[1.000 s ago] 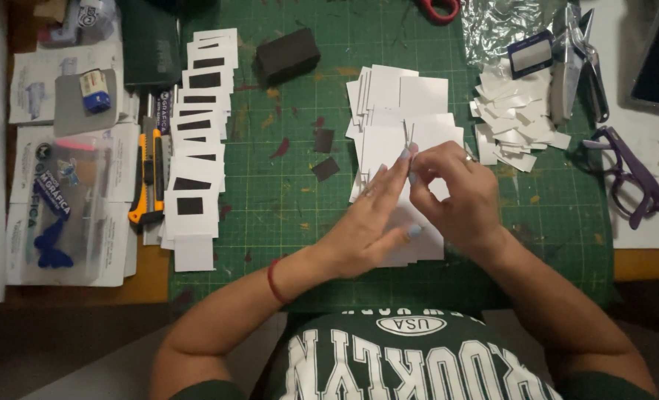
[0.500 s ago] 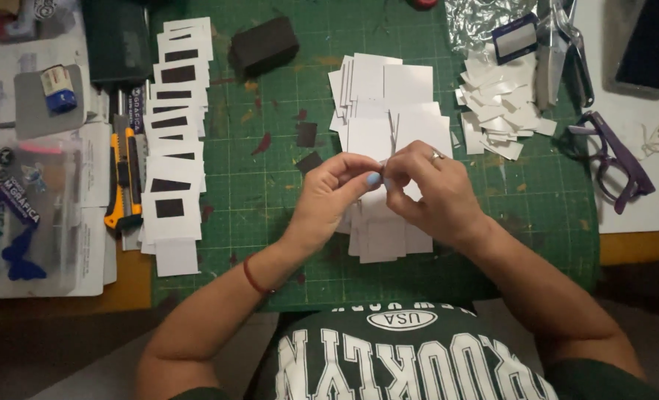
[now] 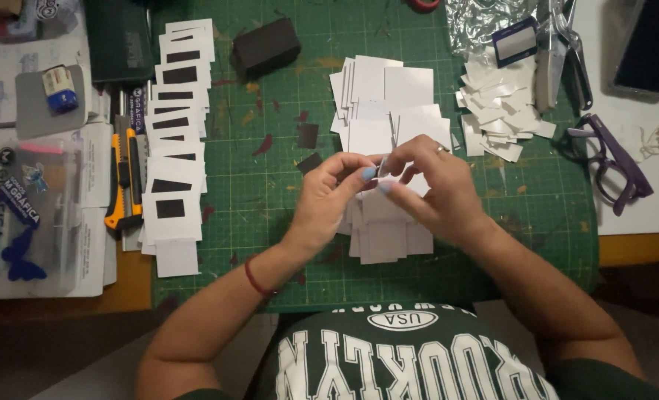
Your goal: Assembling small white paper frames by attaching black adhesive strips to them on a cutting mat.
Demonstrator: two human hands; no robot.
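Green gridded cutting mat (image 3: pixel 285 222) covers the tabletop; a small white paper square (image 3: pixel 385 172) is pinched mid-mat between left hand (image 3: pixel 328 200) and right hand (image 3: pixel 434 189), both clamped on it. Light, flimsy, easily creased; best held by its edges.

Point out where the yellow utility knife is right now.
In the head view the yellow utility knife lies at the left edge of the green cutting mat, just left of the column of white slide frames, far from both hands.
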